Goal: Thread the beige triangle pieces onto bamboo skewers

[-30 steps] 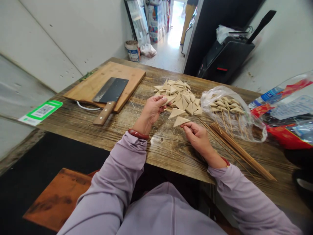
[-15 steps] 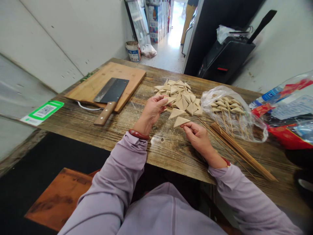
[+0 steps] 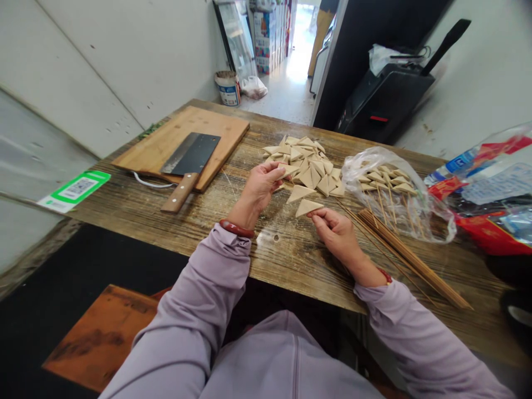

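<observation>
My left hand is closed in a pinch on a beige triangular tofu piece, held at the near edge of a heap of similar tofu triangles. Lower and to the right, my right hand is closed, with thumb and forefinger on the right corner of another tofu triangle. Whether a skewer is also in those fingers, I cannot tell. Between the two hands a loose tofu triangle lies on the wooden table. A bundle of thin bamboo skewers lies just right of my right hand.
A clear plastic bag at the right contains skewered triangles. On the left, a cleaver rests on a wooden cutting board, its handle past the board's edge. Red and clear packaging stands far right; a green QR card lies far left.
Both hands and the pieces in them stay almost in the same place. The whole view has shifted very slightly.
</observation>
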A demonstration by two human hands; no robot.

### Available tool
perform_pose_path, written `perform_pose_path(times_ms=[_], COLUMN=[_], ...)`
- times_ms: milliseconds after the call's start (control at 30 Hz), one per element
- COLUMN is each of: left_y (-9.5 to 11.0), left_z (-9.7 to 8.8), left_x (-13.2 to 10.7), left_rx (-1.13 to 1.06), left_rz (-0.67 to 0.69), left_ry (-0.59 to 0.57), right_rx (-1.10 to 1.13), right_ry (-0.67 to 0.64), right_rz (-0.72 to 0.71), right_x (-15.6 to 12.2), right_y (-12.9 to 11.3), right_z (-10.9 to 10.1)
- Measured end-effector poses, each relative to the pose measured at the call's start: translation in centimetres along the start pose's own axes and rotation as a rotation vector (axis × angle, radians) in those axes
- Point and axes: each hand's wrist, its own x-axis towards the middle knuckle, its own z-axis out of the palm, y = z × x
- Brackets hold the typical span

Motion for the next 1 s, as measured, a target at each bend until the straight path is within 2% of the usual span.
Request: perform_pose_path(times_ms=[500, 1000], left_y=[0.35, -0.29], left_z=[0.55, -0.09], left_x=[-0.47, -0.38], left_rx=[0.012, 0.015], left_rz=[0.008, -0.003], left_ry=[0.030, -0.073], right_rx=[-0.024, -0.027], right_ry=[0.027, 0.029], right_rz=[-0.033, -0.045], right_x=[0.12, 0.22], right_y=[-0.12, -0.06], right_z=[-0.01, -0.12])
